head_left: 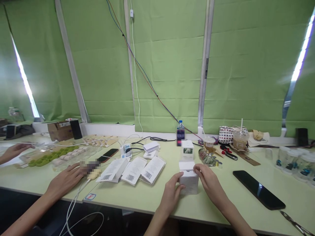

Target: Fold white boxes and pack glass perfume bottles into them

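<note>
Left hand [171, 191] fingers hold small white cardboard box [190, 185], likely steadying it; right hand [206, 178] fingers grip top corner beside raised white flap [186, 165].

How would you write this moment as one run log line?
left hand: holds white box; right hand: at its top edge; box flap: raised; behind: second white box; left: white packets; right: black phone

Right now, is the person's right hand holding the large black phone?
No, the right hand touches a white box, while the phone lies apart on the table.
</note>
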The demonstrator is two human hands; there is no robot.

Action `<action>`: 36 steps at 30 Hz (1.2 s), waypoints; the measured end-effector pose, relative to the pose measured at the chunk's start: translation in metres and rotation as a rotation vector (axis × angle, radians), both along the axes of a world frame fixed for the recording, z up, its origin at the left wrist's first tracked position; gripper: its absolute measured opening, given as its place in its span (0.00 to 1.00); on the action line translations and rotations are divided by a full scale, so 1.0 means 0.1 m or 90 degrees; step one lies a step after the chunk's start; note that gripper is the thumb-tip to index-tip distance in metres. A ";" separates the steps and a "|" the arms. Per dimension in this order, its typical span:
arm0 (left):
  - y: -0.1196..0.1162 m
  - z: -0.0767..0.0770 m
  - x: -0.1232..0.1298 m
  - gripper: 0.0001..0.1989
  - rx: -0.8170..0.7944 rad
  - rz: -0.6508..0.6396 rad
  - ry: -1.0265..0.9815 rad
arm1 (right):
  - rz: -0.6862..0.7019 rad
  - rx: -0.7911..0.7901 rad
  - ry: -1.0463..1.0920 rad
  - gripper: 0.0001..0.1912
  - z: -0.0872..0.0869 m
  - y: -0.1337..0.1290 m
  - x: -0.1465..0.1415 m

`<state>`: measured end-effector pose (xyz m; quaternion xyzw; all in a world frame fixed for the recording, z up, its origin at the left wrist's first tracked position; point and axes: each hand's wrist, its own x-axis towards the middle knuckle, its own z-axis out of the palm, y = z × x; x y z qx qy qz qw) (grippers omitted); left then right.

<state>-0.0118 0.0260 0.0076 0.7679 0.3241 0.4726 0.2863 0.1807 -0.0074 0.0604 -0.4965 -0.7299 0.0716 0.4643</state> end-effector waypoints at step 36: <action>0.00 0.03 0.04 0.23 -0.076 -0.043 -0.058 | 0.177 -0.114 0.203 0.20 -0.04 0.09 0.00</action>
